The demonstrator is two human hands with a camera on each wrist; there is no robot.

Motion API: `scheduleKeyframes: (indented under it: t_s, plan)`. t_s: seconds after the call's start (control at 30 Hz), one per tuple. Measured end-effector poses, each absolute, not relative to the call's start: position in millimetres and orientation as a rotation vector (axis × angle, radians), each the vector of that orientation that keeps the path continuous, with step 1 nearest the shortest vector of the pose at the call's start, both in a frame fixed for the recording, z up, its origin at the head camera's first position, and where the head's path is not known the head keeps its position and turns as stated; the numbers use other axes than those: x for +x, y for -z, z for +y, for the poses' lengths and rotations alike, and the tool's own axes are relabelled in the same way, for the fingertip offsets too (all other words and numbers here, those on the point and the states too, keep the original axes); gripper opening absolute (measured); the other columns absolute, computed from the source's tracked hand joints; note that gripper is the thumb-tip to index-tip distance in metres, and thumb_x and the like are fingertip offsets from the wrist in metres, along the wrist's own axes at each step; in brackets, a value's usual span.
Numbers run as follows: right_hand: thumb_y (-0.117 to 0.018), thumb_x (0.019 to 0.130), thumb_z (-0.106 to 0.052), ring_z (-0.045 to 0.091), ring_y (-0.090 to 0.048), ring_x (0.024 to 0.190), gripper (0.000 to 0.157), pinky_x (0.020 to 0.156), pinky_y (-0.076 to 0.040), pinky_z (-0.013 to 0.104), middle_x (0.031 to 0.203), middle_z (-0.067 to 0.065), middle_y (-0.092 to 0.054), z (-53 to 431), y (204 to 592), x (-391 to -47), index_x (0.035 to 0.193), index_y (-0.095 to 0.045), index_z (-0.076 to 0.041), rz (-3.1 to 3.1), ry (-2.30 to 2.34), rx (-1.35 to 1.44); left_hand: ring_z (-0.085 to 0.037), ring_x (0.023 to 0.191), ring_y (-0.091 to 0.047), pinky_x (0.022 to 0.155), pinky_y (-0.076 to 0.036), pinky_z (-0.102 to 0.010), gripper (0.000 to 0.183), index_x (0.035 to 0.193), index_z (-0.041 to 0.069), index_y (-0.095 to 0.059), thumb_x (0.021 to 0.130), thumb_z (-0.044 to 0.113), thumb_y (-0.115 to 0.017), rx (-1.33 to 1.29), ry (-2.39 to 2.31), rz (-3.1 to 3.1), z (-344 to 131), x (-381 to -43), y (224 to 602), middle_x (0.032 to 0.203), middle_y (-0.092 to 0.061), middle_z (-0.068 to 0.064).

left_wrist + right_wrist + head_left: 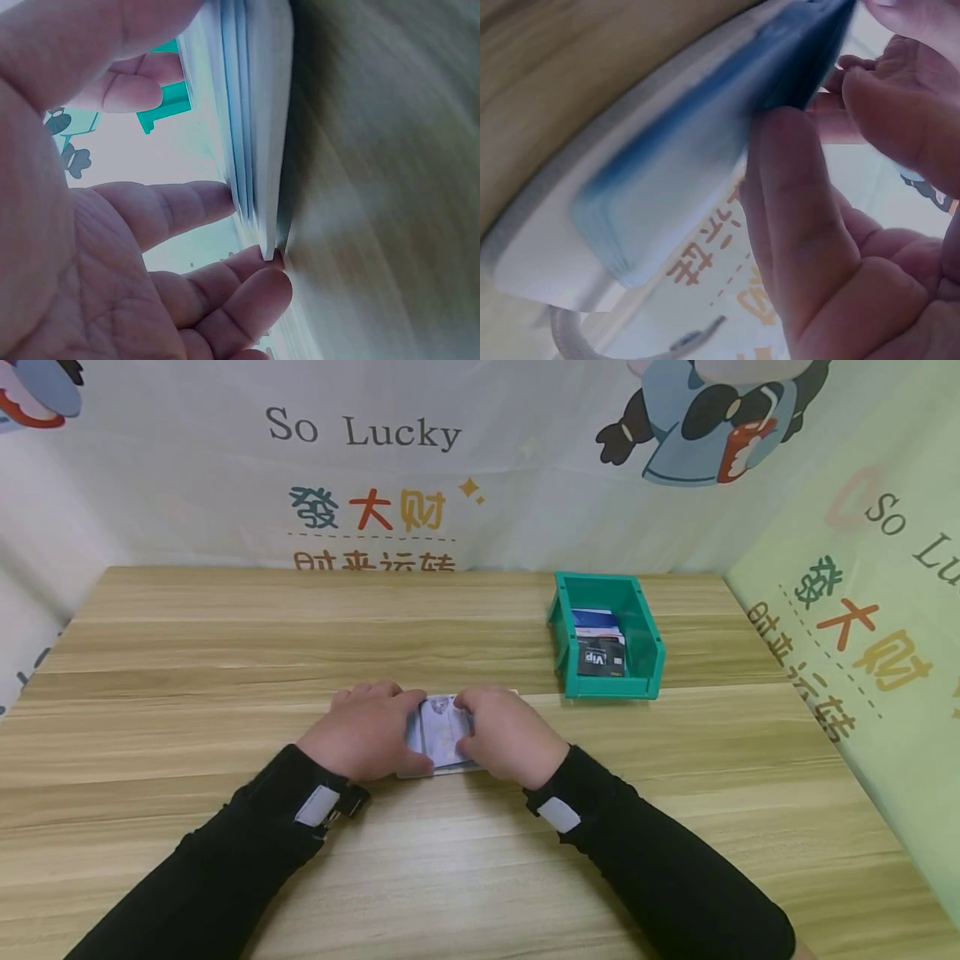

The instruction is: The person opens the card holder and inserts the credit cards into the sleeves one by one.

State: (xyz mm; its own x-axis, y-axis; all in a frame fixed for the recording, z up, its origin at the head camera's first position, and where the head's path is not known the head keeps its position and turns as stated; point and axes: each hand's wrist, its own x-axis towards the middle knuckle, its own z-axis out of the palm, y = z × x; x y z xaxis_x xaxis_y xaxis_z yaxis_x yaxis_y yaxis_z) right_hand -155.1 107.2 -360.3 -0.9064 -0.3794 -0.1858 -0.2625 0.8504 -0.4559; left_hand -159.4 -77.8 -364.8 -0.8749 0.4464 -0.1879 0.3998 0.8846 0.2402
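Observation:
Bluish-white paper notes (439, 732), with a small portrait-like print on top, lie stacked on a flat white slab-like item (271, 112) at the middle of the table. My left hand (367, 732) holds the left end of the stack, thumb at the near edge and fingers at the far edge. At the right end my right hand (512, 733) pinches the notes between thumb and fingers. In the right wrist view the notes (656, 202) look blurred, and a pale loop-like strap (564, 334) shows beside the white item. The hands hide both ends of the stack.
A green open-front bin (611, 687) stands at the back right of the wooden table (225, 635). Inside it lie several cards, a black one marked "Vip" (602, 657) nearest the front. Printed cloth (525, 527) hangs behind the table and along its right side.

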Motion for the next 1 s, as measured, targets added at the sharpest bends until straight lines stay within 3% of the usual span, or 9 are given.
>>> scheduleKeyframes:
  t_s: [0.4,0.83,1.0]
  plan:
    - [-0.066,0.085,-0.014,0.012,-0.051,0.088,0.050,0.080,-0.047,0.029,0.114,0.007,-0.059,105.3,360.3,-149.2,0.131,-0.049,-0.003,2.717,0.687,-0.530,-0.027,0.094,-0.043,0.084,-0.035,-0.048,0.086,0.135,0.005,-0.046,0.068,0.050,-0.073,0.647,-0.311,2.829,-77.1,-158.8,365.4,0.119,-0.051,-0.014]
    - [-0.065,0.087,-0.017,0.011,-0.051,0.094,0.056,0.087,-0.046,0.032,0.121,0.010,-0.057,101.7,360.1,-145.8,0.136,-0.042,-0.002,2.712,0.658,-0.514,-0.025,0.087,-0.045,0.073,-0.040,-0.040,0.085,0.134,0.001,-0.044,0.066,0.041,-0.075,0.655,-0.370,2.801,-76.6,-157.8,364.1,0.115,-0.050,-0.014]
    - [-0.065,0.087,-0.018,0.012,-0.052,0.090,0.055,0.082,-0.048,0.031,0.118,0.009,-0.059,101.6,360.0,-146.2,0.136,-0.044,-0.004,2.714,0.659,-0.506,-0.025,0.088,-0.045,0.072,-0.042,-0.039,0.089,0.135,0.000,-0.043,0.066,0.045,-0.077,0.649,-0.386,2.777,-76.4,-157.4,364.4,0.118,-0.048,-0.015]
